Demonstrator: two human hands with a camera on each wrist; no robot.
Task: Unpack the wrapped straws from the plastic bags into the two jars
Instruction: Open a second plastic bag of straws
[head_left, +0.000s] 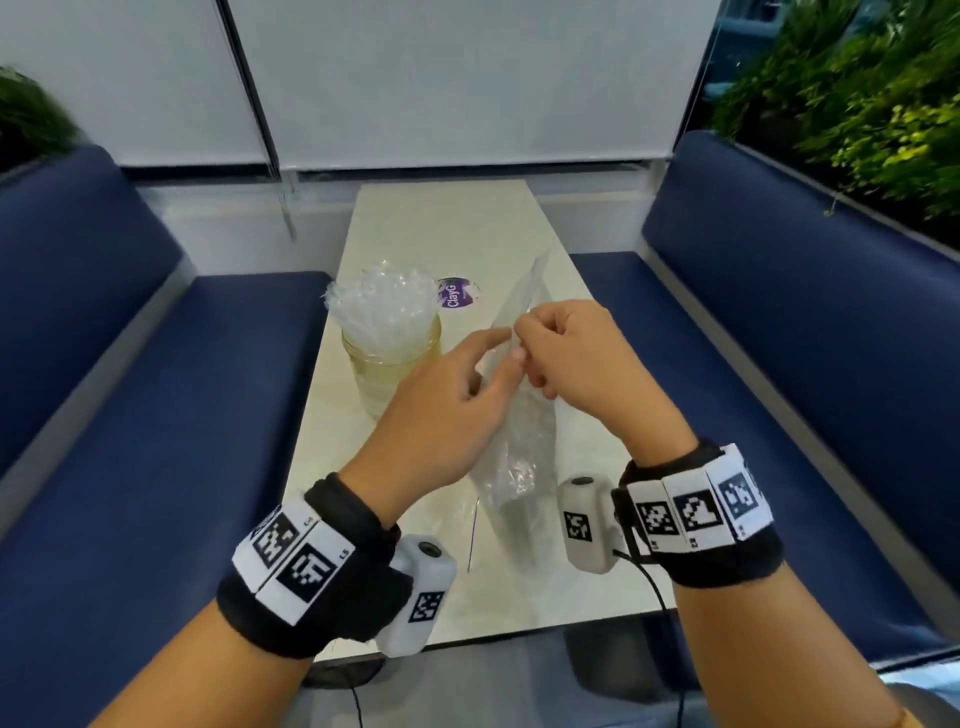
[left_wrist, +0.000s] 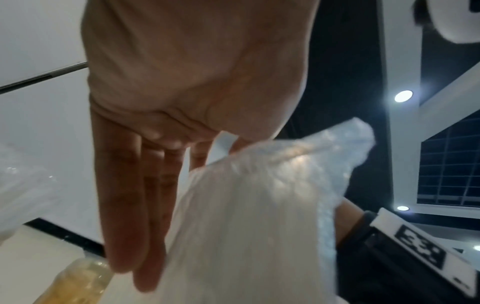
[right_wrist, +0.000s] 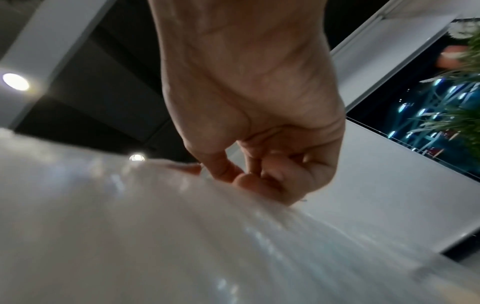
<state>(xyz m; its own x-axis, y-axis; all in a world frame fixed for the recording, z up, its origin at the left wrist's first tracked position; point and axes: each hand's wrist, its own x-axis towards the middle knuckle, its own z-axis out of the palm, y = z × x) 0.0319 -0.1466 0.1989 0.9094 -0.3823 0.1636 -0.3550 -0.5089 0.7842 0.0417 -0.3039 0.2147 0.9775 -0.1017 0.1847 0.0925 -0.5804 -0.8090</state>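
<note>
Clear plastic bag (head_left: 521, 415), contents indistinct

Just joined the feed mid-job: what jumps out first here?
Both hands meet above the table's middle on a clear plastic bag: the right hand pinches its edge, the left hand touches it with straight fingers. Left of them stands a glass jar already stuffed with wrapped straws.

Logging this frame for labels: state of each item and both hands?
jar: upright on the table, packed with wrapped straws.
wrapped straws: standing in the jar, tops fanned above the rim.
plastic bag: held up over the table, contents unclear.
right hand: fingers curled, pinching the bag.
left hand: fingers straight against the bag; thumb-forefinger pinch unclear.
table: bears the jar and a purple sticker.
</note>
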